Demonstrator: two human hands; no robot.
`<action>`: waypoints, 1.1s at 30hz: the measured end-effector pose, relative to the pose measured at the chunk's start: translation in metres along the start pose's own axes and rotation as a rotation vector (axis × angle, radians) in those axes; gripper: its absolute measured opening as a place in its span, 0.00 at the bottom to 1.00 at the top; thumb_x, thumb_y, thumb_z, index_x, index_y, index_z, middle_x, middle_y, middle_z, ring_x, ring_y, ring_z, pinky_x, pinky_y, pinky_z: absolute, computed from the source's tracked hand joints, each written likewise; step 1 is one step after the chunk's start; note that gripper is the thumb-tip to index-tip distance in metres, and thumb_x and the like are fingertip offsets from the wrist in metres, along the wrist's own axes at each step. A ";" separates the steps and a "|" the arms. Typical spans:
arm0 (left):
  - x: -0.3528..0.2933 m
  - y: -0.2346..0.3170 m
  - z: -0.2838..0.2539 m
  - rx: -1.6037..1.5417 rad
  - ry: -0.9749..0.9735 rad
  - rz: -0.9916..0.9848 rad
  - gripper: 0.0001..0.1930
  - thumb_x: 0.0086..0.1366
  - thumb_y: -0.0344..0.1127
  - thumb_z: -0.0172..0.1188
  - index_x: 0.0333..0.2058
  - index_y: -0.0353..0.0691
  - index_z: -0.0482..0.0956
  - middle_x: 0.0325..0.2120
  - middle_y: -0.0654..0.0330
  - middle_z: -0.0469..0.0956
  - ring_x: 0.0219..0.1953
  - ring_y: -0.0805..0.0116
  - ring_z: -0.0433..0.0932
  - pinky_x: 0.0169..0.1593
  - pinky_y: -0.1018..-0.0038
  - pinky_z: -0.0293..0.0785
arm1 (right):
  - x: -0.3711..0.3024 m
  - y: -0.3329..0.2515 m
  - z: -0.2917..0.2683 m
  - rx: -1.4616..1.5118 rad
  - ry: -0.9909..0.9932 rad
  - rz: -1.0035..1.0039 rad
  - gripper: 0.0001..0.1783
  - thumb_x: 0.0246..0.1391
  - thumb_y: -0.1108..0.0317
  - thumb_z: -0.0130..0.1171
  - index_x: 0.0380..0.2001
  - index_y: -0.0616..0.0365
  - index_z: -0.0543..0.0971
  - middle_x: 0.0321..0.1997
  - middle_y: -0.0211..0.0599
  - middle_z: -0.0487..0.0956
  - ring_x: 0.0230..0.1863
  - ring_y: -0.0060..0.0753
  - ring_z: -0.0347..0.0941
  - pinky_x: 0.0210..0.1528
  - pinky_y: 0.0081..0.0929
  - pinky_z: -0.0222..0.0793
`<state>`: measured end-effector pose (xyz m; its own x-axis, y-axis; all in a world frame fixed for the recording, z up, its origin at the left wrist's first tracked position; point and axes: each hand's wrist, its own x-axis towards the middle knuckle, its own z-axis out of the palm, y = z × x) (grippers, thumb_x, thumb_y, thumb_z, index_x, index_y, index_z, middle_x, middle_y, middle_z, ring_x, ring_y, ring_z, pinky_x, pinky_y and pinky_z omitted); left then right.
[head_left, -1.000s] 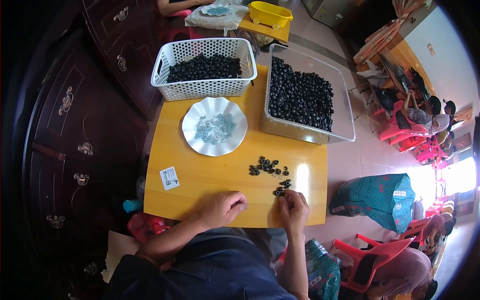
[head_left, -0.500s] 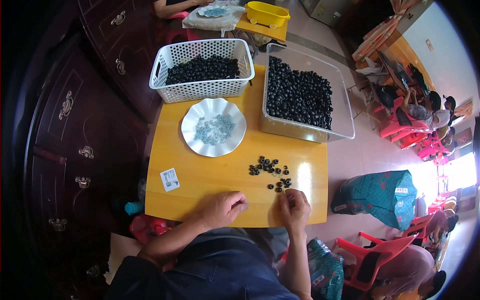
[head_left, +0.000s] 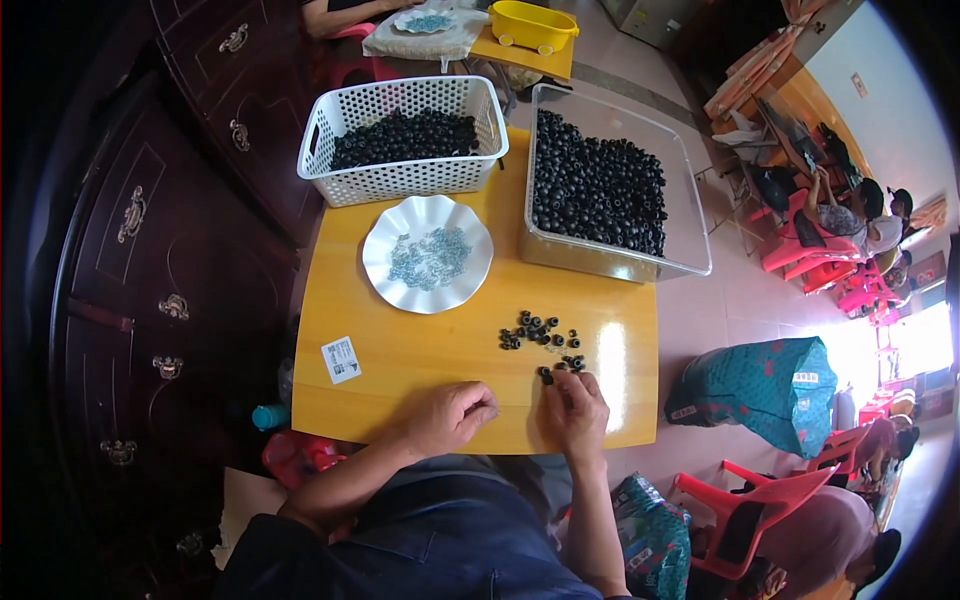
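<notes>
Small, glossy black ring-shaped beads [head_left: 526, 318] lie loosely clustered on the yellow wooden worktop [head_left: 430, 350], in its near half towards the right edge. Right hand [head_left: 577, 415] has its fingertips drawn together at the cluster's near side; whether a bead is gripped cannot be told. Left hand [head_left: 450, 415] is curled above the near edge, contents hidden. More black pieces fill a clear plastic bin [head_left: 590, 264] at the far right corner. Judged handling: light, stiff, smooth, liable to roll; best pinched across the outer rim.
</notes>
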<state>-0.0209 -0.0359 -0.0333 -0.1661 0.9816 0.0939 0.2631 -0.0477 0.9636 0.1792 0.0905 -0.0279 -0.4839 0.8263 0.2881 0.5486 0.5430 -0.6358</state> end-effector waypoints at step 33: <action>0.005 0.017 0.002 0.015 0.005 0.052 0.04 0.67 0.29 0.64 0.35 0.35 0.78 0.26 0.54 0.79 0.27 0.60 0.79 0.33 0.68 0.74 | -0.024 -0.013 0.000 0.943 -0.115 0.398 0.10 0.64 0.76 0.64 0.47 0.59 0.78 0.40 0.24 0.80 0.41 0.14 0.75 0.46 0.17 0.71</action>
<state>-0.0153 -0.0318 -0.0169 -0.1566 0.9769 0.1455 0.2856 -0.0962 0.9535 0.1841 0.0634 -0.0265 -0.4741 0.8742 -0.1049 -0.0512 -0.1463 -0.9879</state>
